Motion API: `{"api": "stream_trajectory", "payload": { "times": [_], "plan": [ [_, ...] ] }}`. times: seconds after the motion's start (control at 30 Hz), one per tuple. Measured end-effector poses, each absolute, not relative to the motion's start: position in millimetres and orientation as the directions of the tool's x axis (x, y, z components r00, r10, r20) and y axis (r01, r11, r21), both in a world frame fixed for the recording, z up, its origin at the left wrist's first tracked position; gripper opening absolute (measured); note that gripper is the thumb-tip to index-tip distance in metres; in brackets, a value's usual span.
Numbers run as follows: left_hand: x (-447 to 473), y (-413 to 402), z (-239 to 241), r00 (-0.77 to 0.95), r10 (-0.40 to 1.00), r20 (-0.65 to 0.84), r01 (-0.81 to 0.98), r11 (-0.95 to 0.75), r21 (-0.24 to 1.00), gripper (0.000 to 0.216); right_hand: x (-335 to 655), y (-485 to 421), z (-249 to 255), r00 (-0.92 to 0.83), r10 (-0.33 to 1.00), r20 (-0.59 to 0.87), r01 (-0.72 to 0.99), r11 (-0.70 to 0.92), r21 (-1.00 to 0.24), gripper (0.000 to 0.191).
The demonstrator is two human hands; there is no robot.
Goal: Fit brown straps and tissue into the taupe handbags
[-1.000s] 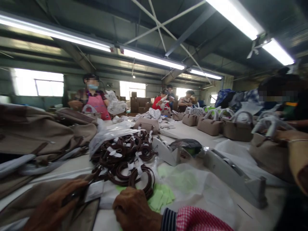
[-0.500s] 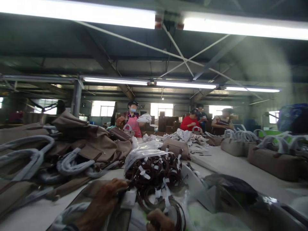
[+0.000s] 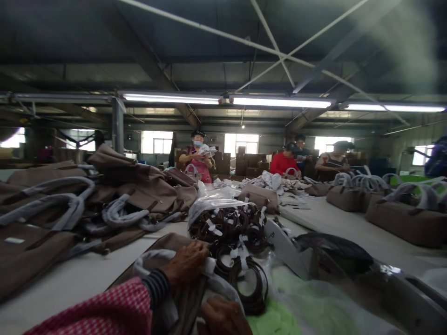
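My left hand [image 3: 186,265], in a red-and-white checked sleeve, closes over the white-wrapped handle [image 3: 146,263] of a flat taupe bag [image 3: 164,243] lying in front of me. My right hand [image 3: 223,318] shows only in part at the bottom edge, against the same bag; whether it holds anything is hidden. Just beyond both hands lies a heap of coiled dark brown straps [image 3: 230,230] with white tags, partly in clear plastic.
Taupe bags with wrapped handles are piled at left [image 3: 52,209], and finished ones line the right [image 3: 401,223]. A grey tape dispenser [image 3: 289,253] and green sheets [image 3: 275,321] sit right of the straps. Several people [image 3: 197,156] work at the table's far end.
The view has swung left and up. My left hand has moved from the tag by the straps onto the bag's wrapped handle, and my right hand has dropped to the frame's bottom edge.
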State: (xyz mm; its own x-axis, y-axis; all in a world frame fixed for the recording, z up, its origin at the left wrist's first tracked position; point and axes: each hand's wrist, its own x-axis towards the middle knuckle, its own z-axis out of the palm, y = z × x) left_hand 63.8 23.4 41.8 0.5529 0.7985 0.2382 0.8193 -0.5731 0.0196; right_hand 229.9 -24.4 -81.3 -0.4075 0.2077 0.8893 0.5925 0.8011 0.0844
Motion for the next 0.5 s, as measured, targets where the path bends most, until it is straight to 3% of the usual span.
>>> {"api": "stream_trajectory", "payload": {
  "times": [0.13, 0.27, 0.37, 0.5],
  "plan": [
    [78, 40, 99, 0.637, 0.755, 0.155, 0.770, -0.632, -0.083, 0.017, 242, -35, -71, -0.511, 0.273, 0.815, 0.561, 0.824, 0.076, 0.024],
    [115, 58, 147, 0.721, 0.680, 0.135, 0.692, -0.719, -0.073, 0.021, 246, -36, -68, -0.551, 0.316, 0.773, 0.559, 0.827, 0.060, 0.027],
    [140, 71, 148, 0.738, 0.645, 0.201, 0.669, -0.739, -0.084, 0.018, 243, -32, -75, -0.543, 0.319, 0.777, 0.578, 0.813, 0.070, 0.028],
    [131, 95, 108, 0.688, 0.639, 0.344, 0.706, -0.700, -0.111, 0.017, 241, -29, -86, -0.528, 0.271, 0.805, 0.586, 0.802, 0.114, 0.028]
  ]
}}
